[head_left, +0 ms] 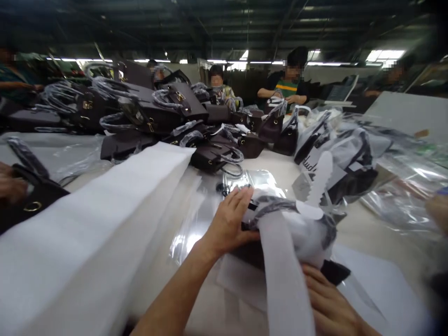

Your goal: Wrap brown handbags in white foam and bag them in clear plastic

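In front of me lies a dark handbag (pixel 250 253), tilted, its wrapped handle (pixel 280 205) on top and white padding around it. A long white foam strip (pixel 285 275) crosses the bag and hangs toward me. My left hand (pixel 231 219) grips the bag's left end, thumb along the side and fingers near the handle. My right hand (pixel 325 298) holds the near right side, fingers together and partly hidden by the strip; its thumb is out of sight. A white notched strap-shaped piece (pixel 322 177) sticks up behind the bag.
White foam sheets (pixel 94 214) are stacked at left, with clear plastic bags (pixel 192 224) beside them. Dark handbags (pixel 147 107) are piled across the back. Bagged handbags (pixel 353 154) stand at right. Another person's hand (pixel 12 184) is at far left; co-workers (pixel 287 84) stand beyond.
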A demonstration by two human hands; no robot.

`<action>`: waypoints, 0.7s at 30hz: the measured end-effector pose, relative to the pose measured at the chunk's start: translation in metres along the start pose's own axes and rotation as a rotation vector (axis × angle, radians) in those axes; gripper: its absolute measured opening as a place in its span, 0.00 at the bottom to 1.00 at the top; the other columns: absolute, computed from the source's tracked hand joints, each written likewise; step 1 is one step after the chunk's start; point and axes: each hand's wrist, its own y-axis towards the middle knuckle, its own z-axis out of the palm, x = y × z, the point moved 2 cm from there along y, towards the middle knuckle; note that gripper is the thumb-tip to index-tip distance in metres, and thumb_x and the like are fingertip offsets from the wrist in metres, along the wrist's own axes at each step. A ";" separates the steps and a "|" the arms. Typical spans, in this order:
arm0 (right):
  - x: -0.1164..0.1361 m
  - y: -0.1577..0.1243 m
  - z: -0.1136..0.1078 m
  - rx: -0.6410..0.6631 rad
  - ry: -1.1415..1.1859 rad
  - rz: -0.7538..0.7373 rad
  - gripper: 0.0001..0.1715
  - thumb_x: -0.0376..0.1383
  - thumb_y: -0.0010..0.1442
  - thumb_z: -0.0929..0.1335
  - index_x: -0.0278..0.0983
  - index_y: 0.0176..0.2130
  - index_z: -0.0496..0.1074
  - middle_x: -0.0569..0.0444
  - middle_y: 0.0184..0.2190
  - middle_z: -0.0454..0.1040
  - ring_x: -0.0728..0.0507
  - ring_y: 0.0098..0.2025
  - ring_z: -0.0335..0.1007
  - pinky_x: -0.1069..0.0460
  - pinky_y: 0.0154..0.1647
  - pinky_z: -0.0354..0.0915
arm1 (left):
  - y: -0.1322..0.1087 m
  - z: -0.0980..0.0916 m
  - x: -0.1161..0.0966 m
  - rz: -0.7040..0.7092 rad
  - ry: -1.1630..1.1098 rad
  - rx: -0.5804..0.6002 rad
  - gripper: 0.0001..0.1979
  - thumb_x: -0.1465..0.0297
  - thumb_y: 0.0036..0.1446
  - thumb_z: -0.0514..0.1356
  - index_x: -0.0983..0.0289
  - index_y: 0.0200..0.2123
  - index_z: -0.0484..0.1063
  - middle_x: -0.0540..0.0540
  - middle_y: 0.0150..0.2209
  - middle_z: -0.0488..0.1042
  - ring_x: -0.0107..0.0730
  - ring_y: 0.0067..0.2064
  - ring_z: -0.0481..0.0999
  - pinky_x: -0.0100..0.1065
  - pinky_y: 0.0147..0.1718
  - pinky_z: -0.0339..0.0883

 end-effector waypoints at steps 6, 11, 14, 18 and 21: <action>-0.009 -0.004 0.007 0.060 0.040 0.068 0.18 0.32 0.65 0.58 0.32 0.53 0.64 0.41 0.48 0.71 0.41 0.56 0.60 0.44 0.52 0.63 | -0.098 0.011 -0.033 -0.106 0.049 -0.069 0.19 0.74 0.49 0.59 0.62 0.47 0.65 0.59 0.43 0.71 0.40 0.51 0.68 0.44 0.49 0.64; -0.007 -0.009 0.009 0.007 0.085 0.085 0.21 0.30 0.64 0.59 0.30 0.56 0.60 0.39 0.48 0.70 0.40 0.57 0.60 0.41 0.51 0.64 | -0.141 0.046 -0.033 0.018 0.193 0.275 0.15 0.69 0.54 0.58 0.62 0.47 0.67 0.56 0.47 0.73 0.40 0.49 0.70 0.43 0.44 0.64; -0.011 -0.005 0.007 -0.037 0.122 0.099 0.21 0.29 0.63 0.59 0.32 0.56 0.61 0.41 0.48 0.71 0.41 0.56 0.62 0.42 0.51 0.64 | -0.127 0.058 -0.026 0.062 0.210 0.207 0.07 0.74 0.58 0.52 0.63 0.35 0.70 0.53 0.34 0.75 0.33 0.39 0.73 0.40 0.41 0.64; -0.034 0.023 -0.011 -0.228 0.104 0.121 0.22 0.29 0.61 0.61 0.35 0.55 0.63 0.44 0.48 0.71 0.40 0.52 0.66 0.42 0.53 0.61 | -0.078 0.054 -0.027 0.057 0.262 0.134 0.12 0.73 0.60 0.49 0.65 0.28 0.69 0.52 0.23 0.69 0.31 0.27 0.67 0.36 0.28 0.60; -0.054 0.054 -0.033 -0.398 0.111 0.167 0.22 0.28 0.58 0.63 0.37 0.52 0.66 0.47 0.47 0.72 0.40 0.49 0.68 0.41 0.54 0.59 | -0.043 0.033 -0.044 0.043 0.293 0.108 0.11 0.71 0.60 0.50 0.64 0.27 0.67 0.52 0.24 0.67 0.31 0.27 0.65 0.34 0.25 0.55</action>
